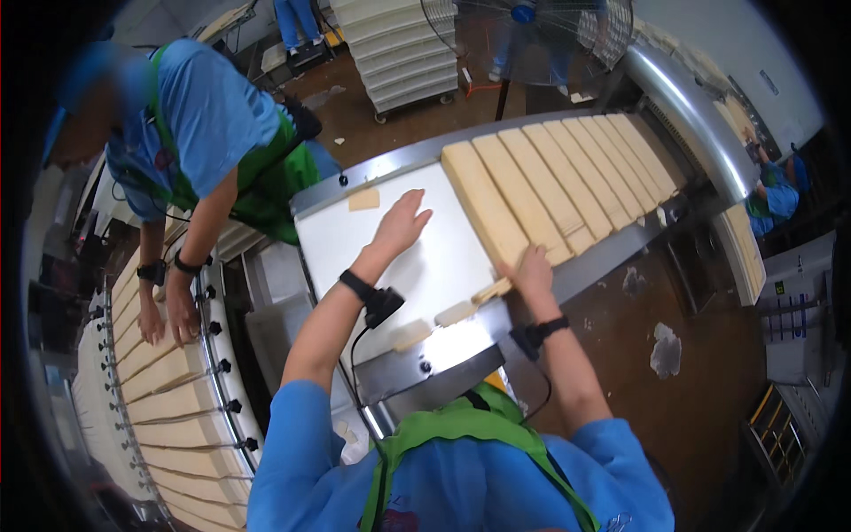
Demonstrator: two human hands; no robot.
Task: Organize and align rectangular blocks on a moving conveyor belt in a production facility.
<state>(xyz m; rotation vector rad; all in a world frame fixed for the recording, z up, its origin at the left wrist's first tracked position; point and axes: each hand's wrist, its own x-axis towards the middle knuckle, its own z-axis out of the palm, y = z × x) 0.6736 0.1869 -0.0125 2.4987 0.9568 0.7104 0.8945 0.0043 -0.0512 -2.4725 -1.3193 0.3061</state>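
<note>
My left hand [401,222] hovers over the white conveyor belt [355,257], fingers stretched out and holding nothing. At the near end of the closest long cream-coloured stack [483,202], which looks like thin dough sheets, my right hand [532,277] is closed with its fingers against the stack's end. Part of that grip is hidden. Beside it lies a small cream strip [492,291], with pale scraps [454,313] along the belt's near edge. Farther left, a flat square piece [363,199] rests on the belt. More long stacks [603,173] lie side by side to the right.
At left, a co-worker [199,133] bends over another conveyor with similar stacks [177,408]. A rounded metal machine hood [696,120] spans the belt's far right. Behind stand white stacked trays [399,53] and a fan [523,13]. Scraps [665,350] litter the brown floor.
</note>
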